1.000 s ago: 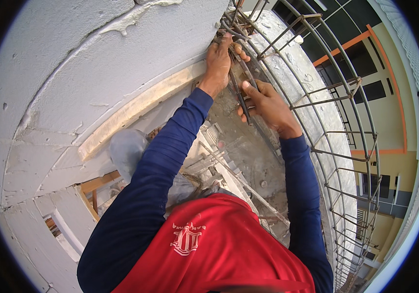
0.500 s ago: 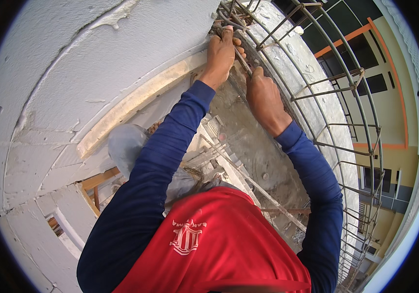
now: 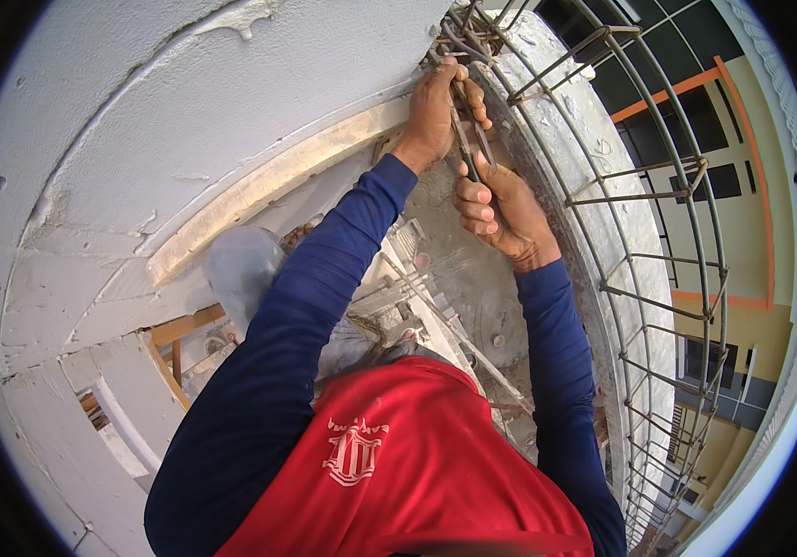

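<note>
My right hand (image 3: 507, 212) is closed around the lower end of a pair of pincers (image 3: 464, 139), whose two long, dark metal handles stand slightly apart. Above it, my left hand (image 3: 434, 111) wraps round the upper part of the same tool, thumb on top and fingers curled behind. The pincers' jaws are hidden by the left hand and the steel. Just beyond my fingertips, several rusty bar ends (image 3: 466, 37) stick out where the grey wall meets the concrete beam.
A grey block wall (image 3: 129, 139) with mortar joints rises on the left, a pale curved ledge (image 3: 259, 186) along it. On the right, a rebar cage (image 3: 635, 265) runs beside a concrete beam (image 3: 593, 158). Below lie loose timber strips (image 3: 440, 320) and rubble. Buildings stand beyond.
My right hand has turned, its fingers now showing curled round the tool, and has shifted slightly down. The pincers' handles have spread apart. The left hand has moved a little right with the view.
</note>
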The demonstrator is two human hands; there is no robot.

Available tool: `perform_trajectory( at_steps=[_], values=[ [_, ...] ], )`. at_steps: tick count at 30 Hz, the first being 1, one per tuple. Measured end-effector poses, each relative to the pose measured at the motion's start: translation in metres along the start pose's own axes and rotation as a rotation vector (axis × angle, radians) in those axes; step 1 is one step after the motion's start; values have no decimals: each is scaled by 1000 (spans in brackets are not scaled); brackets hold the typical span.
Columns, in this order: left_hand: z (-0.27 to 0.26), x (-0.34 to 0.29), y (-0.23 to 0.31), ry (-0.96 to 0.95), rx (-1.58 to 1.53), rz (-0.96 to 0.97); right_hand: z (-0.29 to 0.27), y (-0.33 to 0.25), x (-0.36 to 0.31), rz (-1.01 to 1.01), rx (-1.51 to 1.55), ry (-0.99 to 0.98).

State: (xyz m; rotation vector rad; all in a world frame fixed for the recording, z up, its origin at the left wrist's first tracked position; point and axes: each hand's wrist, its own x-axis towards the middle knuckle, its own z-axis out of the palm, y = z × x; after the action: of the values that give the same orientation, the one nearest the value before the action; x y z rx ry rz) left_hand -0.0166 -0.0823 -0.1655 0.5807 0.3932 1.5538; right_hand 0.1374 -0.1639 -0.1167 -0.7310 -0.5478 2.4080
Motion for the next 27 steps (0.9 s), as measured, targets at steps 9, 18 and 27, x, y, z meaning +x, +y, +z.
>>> perform_trajectory(
  at_steps=[9,18,27],
  values=[
    [17,6,1,186,-115,-97,2,-3,4,-492,-2086,733],
    [8,12,7,-29,-523,-257,18,-9,-8,-184,-744,286],
    [-1,10,5,-178,-525,-212,5,3,8,87,88,-64]
  ],
)
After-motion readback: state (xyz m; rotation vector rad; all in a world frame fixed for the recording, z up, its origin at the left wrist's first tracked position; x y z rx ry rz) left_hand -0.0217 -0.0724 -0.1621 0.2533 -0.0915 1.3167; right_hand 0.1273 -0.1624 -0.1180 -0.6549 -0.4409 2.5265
